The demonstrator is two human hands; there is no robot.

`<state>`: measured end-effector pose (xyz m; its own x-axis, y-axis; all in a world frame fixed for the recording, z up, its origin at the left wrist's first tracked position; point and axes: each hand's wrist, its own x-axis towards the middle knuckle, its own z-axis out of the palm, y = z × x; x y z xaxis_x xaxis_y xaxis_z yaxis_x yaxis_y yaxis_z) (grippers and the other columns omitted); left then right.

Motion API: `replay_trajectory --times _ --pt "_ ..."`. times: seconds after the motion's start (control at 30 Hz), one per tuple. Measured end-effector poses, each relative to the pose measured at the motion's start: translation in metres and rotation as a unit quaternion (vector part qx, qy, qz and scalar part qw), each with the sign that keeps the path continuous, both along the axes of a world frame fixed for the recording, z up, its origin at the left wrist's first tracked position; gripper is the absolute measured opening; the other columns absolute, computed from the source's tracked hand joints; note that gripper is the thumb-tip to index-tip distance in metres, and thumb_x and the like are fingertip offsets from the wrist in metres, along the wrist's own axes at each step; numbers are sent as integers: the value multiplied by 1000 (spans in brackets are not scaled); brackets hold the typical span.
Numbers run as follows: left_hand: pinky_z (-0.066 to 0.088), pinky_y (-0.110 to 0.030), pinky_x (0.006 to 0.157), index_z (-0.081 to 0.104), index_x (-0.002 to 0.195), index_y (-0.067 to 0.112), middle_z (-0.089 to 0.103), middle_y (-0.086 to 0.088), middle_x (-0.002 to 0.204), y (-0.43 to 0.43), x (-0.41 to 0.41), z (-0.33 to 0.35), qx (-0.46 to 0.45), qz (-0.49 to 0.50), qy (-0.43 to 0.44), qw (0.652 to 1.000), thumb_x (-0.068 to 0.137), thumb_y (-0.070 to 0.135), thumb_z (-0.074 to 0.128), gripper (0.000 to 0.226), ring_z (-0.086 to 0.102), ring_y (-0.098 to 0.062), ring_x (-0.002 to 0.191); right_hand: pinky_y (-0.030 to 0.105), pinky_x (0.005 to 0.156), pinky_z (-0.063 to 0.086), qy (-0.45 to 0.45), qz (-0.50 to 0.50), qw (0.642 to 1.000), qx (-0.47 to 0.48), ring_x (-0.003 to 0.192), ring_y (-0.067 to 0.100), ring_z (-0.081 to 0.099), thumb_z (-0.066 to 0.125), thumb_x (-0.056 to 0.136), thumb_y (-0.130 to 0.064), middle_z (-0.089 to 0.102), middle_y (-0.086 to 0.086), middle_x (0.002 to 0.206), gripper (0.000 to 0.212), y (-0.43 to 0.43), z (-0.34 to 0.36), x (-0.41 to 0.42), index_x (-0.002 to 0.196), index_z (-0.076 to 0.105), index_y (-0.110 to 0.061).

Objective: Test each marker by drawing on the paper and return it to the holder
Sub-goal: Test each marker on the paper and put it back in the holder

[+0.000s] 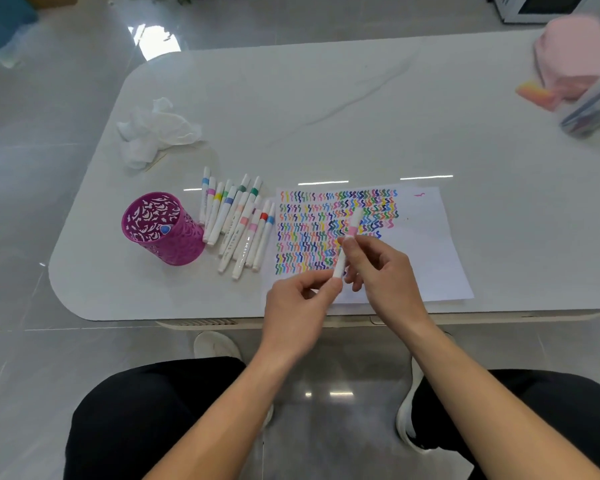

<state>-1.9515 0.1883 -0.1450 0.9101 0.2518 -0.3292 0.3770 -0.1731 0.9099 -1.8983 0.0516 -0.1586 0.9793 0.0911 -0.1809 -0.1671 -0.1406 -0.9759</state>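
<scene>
Pink-banded white marker (342,258) sits tilted over the scribbled paper (430,258), left hand (298,306) pinching its near end, right hand (383,271) pinching it just below the band, purple holder (163,233) well apart on the bench (326,116).

My left hand (297,308) pinches the lower end of a white plastic marker with a pink band (353,227) between thumb and forefinger, my other fingers curled in. My right hand (383,271) pinches it higher up, fingertips just below the band. My bare left forearm (219,410) and right forearm (492,400) reach forward, angling toward each other.
</scene>
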Motion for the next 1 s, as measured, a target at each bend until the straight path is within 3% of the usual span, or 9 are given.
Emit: replay_trajectory --times 0.13,0.23,0.33,0.47,0.57,0.63,0.7,0.83,1.0 --pt "52 -27 68 80 89 31 73 18 73 -19 3 7 24 -33 -24 999 93 32 70 10 60 -7 62 29 66 56 -5 -16 1000 1 75 23 67 58 105 -34 72 8 83 29 -16 4 2 94 71 -10" --pt "55 -32 72 73 82 37 72 19 78 -24 10 9 86 -34 -48 995 96 43 64 17 67 -11 70 41 79 61 -9 -6 1000 -21 81 25 70 55 107 -30 72 3 85 24 -30 4 3 94 66 -13" --pt "58 -38 78 72 100 37 72 14 84 -27 21 11 73 -26 -62 995 96 43 64 10 69 -12 77 42 79 59 -25 23 997 -73 78 21 67 54 107 -34 70 0 85 20 -40 6 -1 103 65 -17" --pt "57 -31 81 66 126 35 73 10 88 -31 36 18 59 -79 -75 992 97 43 64 30 70 -9 79 36 83 52 -94 88 974 -186 91 12 62 50 108 -36 66 -4 98 24 -53 1 -5 122 66 -27" --pt "58 -38 83 70 113 33 74 9 84 -33 43 20 81 -99 -75 989 97 40 64 18 70 -6 76 36 86 52 -114 108 963 -220 96 14 62 48 108 -36 63 -2 104 27 -60 1 -4 127 65 -26" --pt "59 -43 81 69 96 35 74 10 79 -35 47 21 93 -101 -75 988 97 40 64 8 70 -7 76 31 80 51 -134 109 955 -239 90 12 61 49 108 -33 61 -5 103 21 -63 3 -1 119 65 -23" --pt "59 -43 79 69 88 33 73 11 76 -38 49 22 106 -111 -72 986 97 39 63 13 69 -8 76 30 74 49 -151 106 947 -264 85 11 58 51 106 -28 59 -8 100 13 -65 4 1 108 62 -22" --pt "59 -36 75 70 85 30 71 12 73 -40 51 20 141 -136 -58 979 97 35 60 17 67 -4 72 24 71 43 -170 115 931 -301 82 8 55 48 101 -40 58 -12 97 17 -66 4 5 101 58 -26" --pt "52 -18 65 70 91 27 71 9 72 -38 54 19 113 -176 -37 977 103 37 54 22 64 -1 63 27 73 52 -192 124 914 -334 85 8 62 53 105 -40 63 -12 97 19 -68 3 9 104 65 -25"
